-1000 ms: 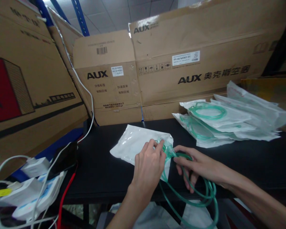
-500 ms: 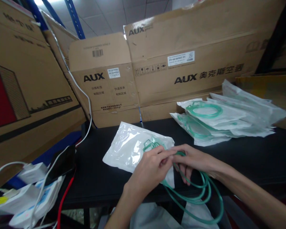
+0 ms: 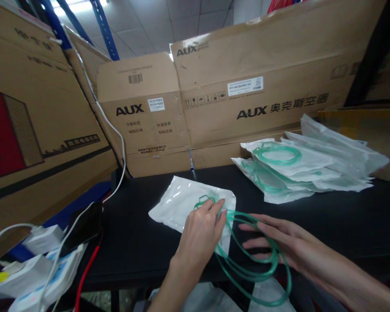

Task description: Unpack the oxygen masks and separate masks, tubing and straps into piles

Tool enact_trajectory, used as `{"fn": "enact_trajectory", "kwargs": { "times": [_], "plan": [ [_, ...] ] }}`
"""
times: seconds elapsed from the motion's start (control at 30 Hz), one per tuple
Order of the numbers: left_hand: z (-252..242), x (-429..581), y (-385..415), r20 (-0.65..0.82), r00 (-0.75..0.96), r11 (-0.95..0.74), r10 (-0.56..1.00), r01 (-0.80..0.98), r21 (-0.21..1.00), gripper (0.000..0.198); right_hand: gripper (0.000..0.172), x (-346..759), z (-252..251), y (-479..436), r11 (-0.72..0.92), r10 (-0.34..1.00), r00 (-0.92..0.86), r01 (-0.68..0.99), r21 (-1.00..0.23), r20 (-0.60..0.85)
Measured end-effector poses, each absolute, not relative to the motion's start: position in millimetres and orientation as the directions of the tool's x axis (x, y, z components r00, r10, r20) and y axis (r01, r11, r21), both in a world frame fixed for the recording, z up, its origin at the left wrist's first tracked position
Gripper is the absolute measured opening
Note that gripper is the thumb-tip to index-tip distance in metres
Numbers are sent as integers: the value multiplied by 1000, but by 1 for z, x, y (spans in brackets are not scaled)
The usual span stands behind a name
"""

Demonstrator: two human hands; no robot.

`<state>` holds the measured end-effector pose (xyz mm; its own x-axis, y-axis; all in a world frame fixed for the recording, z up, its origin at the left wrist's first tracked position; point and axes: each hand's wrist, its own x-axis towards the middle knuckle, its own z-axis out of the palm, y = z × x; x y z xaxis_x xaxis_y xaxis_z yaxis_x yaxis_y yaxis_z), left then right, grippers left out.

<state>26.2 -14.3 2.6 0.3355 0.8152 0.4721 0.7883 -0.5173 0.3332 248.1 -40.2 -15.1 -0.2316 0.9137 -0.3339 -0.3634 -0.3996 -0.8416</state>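
My left hand (image 3: pixel 205 223) is closed on green tubing at the right part of a white and clear plastic pouch (image 3: pixel 173 199). Part of the tubing, with a bent green piece, shows beyond its fingertips; whether it lies inside the pouch is hard to tell. From there the green tubing (image 3: pixel 251 275) hangs in several loose loops over the table's front edge. My right hand (image 3: pixel 276 238) is at the right side of these loops, fingers stretched and apart, with tubing passing across them.
Several pouches (image 3: pixel 312 173) holding coiled green tubing are piled at the back right of the black table (image 3: pixel 130 242). Cardboard boxes (image 3: pixel 214 125) wall off the back and left. White chargers (image 3: pixel 35 268), a dark phone-like object (image 3: pixel 87 221) and cables crowd the left edge.
My right hand has moved away from my left hand, to the right and down, and its fingers have spread among the loops. The pouch has turned slightly.
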Motion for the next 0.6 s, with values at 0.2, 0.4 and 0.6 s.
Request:
{"fn": "enact_trajectory", "kwargs": {
  "times": [0.2,0.4,0.6],
  "plan": [
    [2,28,-18,510,541,-729,668,612,307,28,38,225,-18,-22,-264,950,-254,-351,-898,-180],
    [0,27,-15,528,472,-692,706,616,376,25,28,220,-17,-15,-296,931,-322,-393,-870,-171],
    [0,28,-14,574,374,-650,728,645,403,23,50,273,-8,-48,-428,897,-263,-305,-851,-357]
  ]
}}
